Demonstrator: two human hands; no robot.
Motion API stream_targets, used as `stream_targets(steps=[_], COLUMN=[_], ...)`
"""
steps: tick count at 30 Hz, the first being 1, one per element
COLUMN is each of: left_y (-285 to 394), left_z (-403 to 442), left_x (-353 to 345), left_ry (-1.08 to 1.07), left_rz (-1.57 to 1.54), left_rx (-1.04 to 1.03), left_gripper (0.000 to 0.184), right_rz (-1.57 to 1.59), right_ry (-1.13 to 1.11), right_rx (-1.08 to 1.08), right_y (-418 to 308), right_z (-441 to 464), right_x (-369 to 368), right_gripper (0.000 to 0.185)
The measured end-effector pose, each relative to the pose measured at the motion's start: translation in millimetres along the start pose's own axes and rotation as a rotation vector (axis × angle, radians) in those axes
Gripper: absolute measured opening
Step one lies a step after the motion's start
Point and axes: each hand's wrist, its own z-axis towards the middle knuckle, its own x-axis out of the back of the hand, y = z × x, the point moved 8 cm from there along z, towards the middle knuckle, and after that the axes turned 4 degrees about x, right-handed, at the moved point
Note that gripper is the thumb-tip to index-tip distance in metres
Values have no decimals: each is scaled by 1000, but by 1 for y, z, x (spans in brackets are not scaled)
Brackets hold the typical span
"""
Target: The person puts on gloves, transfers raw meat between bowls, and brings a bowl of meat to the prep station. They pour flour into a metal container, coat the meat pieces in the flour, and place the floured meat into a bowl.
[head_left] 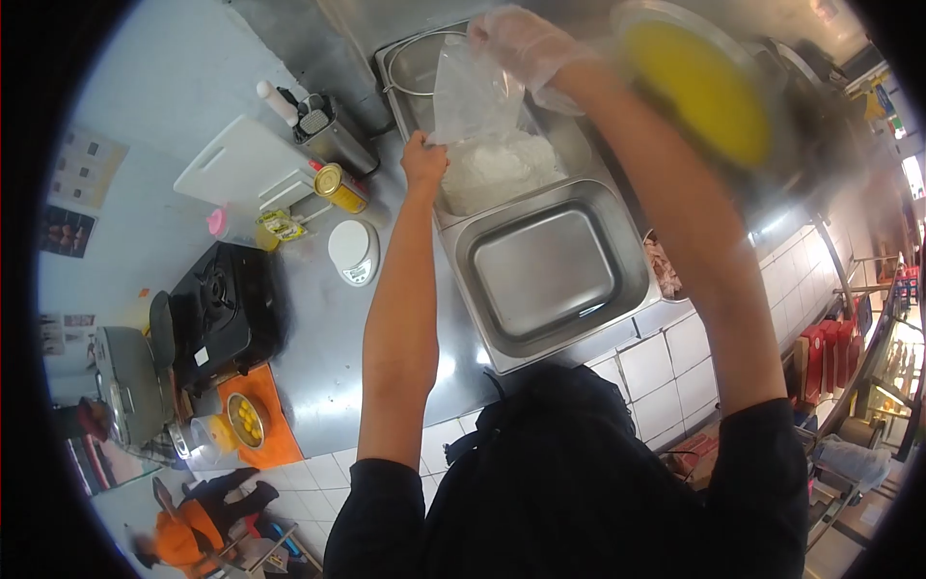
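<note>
My left hand (424, 161), which looks bare, pinches the lower left corner of a clear plastic bag (473, 96). Farther back, my right hand (521, 48) wears a loose transparent glove and grips the bag's upper end. The bag hangs tilted over a steel tray, and whether anything is left inside is hard to see. White powder (506, 164), looking like flour, lies heaped in that tray, just below the bag and beside my left hand. In front of it stands a second steel tray (545, 270) with a bare bottom.
Left of my left arm are a white kitchen scale (354, 251), a tin (340, 188), a knife holder (333, 135) and a black stove (227, 304). A bowl of egg yolks (247, 421) rests on an orange mat (275, 410). Blurred yellow contents (699, 92) fill a large pan behind my right arm.
</note>
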Motion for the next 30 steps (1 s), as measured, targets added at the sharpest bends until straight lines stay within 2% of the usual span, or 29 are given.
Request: stream_targets(steps=[2,5,8,11,14,17,19,22,25,30], left_y=[1,7,2,-3,-1,1,-7,-8,15,15], left_z=[0,1,4,5,6,7,17,35,13,29], left_x=[2,3,0,-4,-3,3,-3,-10,-5,-4], left_ry=[54,72,60,64,64,53,36,77,-36,-74], left_rz=[22,5,-51,-62,-24,-62,-47,38,-201,-325], left_rx=[-12,-22,0,15,-14,17,43,-92,22,52], left_gripper=[15,13,12,12,11,10,11,14,20,30], right_rz=[-60,-264,-289,-98,67,57,-90,-250,-272,-217], right_ry=[-150,-61,-94,-214,-133,-82,-41,-69,-85,67], right_rx=[-80,126,183,-249,-141,-279,-222,-136,-122,-490], right_y=[2,14,37,14,11,-6,11,26,43,37], right_z=[14,19,16,18,-2,-22,-27,-40,-66,-127], right_x=[5,-27,-54,1,4,15,18,10,0,32], right_gripper=[33,33,40,44,19,17,16,17,18,20])
